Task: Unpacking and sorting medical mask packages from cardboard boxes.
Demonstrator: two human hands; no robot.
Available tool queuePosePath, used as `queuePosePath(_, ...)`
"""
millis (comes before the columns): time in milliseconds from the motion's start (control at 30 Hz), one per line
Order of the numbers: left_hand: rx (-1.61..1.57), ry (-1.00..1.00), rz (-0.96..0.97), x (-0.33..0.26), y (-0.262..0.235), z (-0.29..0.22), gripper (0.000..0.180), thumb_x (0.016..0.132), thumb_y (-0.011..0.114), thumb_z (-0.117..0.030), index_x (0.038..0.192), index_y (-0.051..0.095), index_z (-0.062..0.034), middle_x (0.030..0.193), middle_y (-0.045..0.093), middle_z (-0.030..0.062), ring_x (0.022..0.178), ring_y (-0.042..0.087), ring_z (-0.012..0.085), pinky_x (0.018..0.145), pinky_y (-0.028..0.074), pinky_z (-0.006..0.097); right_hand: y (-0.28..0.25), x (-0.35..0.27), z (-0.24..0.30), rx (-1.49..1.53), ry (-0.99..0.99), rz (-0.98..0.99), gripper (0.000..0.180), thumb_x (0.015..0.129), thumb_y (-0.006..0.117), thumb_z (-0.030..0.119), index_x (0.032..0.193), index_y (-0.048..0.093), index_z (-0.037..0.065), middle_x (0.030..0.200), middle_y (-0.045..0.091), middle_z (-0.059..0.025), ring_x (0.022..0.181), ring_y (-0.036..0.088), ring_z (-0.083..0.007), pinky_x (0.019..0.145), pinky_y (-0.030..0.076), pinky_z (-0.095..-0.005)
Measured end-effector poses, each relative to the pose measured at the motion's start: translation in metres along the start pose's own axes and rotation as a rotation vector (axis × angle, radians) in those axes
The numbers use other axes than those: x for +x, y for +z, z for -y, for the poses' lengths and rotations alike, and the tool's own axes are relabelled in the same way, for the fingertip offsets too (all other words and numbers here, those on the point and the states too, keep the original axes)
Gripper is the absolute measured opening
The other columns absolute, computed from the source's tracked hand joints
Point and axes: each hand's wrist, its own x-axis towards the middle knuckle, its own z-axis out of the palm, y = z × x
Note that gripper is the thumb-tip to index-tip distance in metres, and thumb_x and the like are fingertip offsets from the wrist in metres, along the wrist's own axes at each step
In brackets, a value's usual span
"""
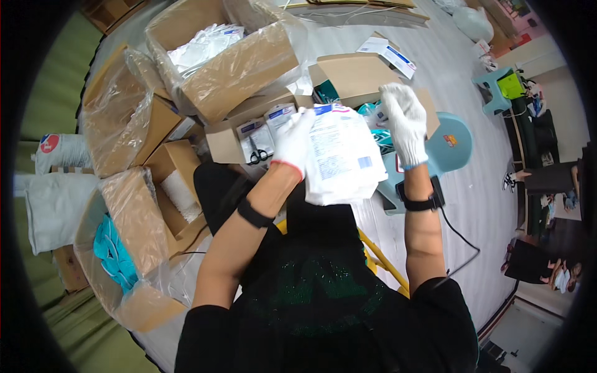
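Note:
Both my hands wear white knit gloves. My left hand (295, 140) grips the top left corner of a white printed pouch (345, 155), which hangs over my lap and looks like several stacked together. To its right, my right hand (404, 118) is raised with the fingers curled closed; a clear, pale bit shows by its fingertips, too small to name. Beneath that hand, teal packaged items (382, 142) lie in an open cardboard box (357, 71). Black-handled scissors (256, 152) rest against white packets (254, 133) in a box left of my left hand.
A large plastic-lined carton (242, 81) holding white pouches stands at the far left. Another lined carton (155, 267) at the left holds teal items (114, 255). A blue stool (457, 146) is at the right. Flat printed packets (398, 59) lie on the floor beyond the box.

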Motion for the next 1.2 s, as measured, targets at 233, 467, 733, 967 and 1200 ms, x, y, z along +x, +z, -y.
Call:
queuePosePath(233,0.121,-0.583,0.065,0.113,0.026,0.085,0.035,0.098,0.05,-0.029,0.108,0.065,0.0005,0.11,0.067,0.0106,0.099,0.064,0.0216,0.086,0.051,0.032,-0.056,-0.039,0.024,-0.815,-0.636,0.393,0.05,0.075,0.073,0.043,0.11,0.067,0.008,0.116,0.063,-0.0137,0.107,0.058,-0.033,0.097,0.042,-0.0424)
queuePosePath(467,-0.083,-0.936,-0.16,0.123,0.048,0.11,0.037,0.103,0.032,-0.03,0.102,0.059,-0.0039,0.094,0.068,0.01,0.069,0.064,0.0174,0.058,0.054,0.03,-0.057,-0.046,-0.054,-0.735,-0.403,0.154,0.03,0.08,0.071,0.023,0.106,0.068,0.009,0.092,0.067,-0.0128,0.085,0.065,-0.0311,0.075,0.052,-0.0385)
queuePosePath(733,-0.343,-0.681,-0.138,0.117,0.059,0.106,0.035,0.1,0.051,-0.04,0.092,0.052,-0.0053,0.079,0.055,0.0085,0.072,0.058,0.0257,0.074,0.054,0.044,-0.066,-0.008,-0.066,-1.27,-0.369,0.154,0.015,0.082,0.065,0.023,0.074,0.063,0.01,0.071,0.061,-0.0121,0.07,0.061,-0.0322,0.063,0.049,-0.0432)
queuePosePath(967,0.367,-0.255,0.084,0.096,0.036,0.099,0.028,0.091,0.065,-0.024,0.102,0.055,-0.0011,0.093,0.061,0.0133,0.08,0.064,0.025,0.072,0.056,0.042,-0.074,0.013,-0.069,-1.334,-0.295,0.035,0.022,0.083,0.066,0.026,0.07,0.06,0.009,0.069,0.062,-0.0123,0.068,0.062,-0.031,0.062,0.05,-0.0436)
queuePosePath(1200,1.047,0.329,0.34,0.105,0.045,0.089,0.046,0.077,0.07,-0.009,0.122,0.06,-0.0045,0.114,0.061,0.017,0.093,0.066,0.0268,0.084,0.053,0.035,-0.066,0.004,-0.081,-1.229,-0.493,0.265,0.011,0.078,0.068,0.021,0.08,0.063,0.012,0.071,0.06,-0.0092,0.072,0.061,-0.0296,0.066,0.049,-0.0423)
